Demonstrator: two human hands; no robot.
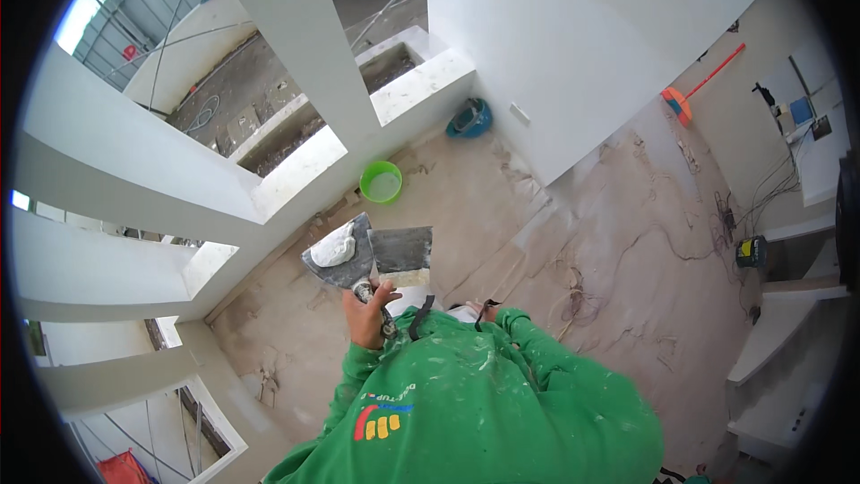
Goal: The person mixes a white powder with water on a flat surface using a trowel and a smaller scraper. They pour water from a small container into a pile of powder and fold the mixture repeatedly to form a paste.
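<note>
Close in front of my body, my left hand [365, 315] is closed round the handle of a wide putty knife [351, 271]. A lump of white putty [334, 246] sits on its blade. Beside it, to the right, is a second wide blade, a scraper [401, 251], with its lower edge near my thumb; I cannot tell how its handle is held. My right hand [492, 311] is drawn in against my waist, by a dark strap [484, 312]. Most of its fingers are hidden.
A bright green bucket [381, 182] with pale contents and a blue bucket [468, 118] stand along the window wall [296, 202]. Cables [582, 306] lie on the dusty floor. At right are an orange broom [678, 106], a dark tub [751, 252] and white shelving [770, 341].
</note>
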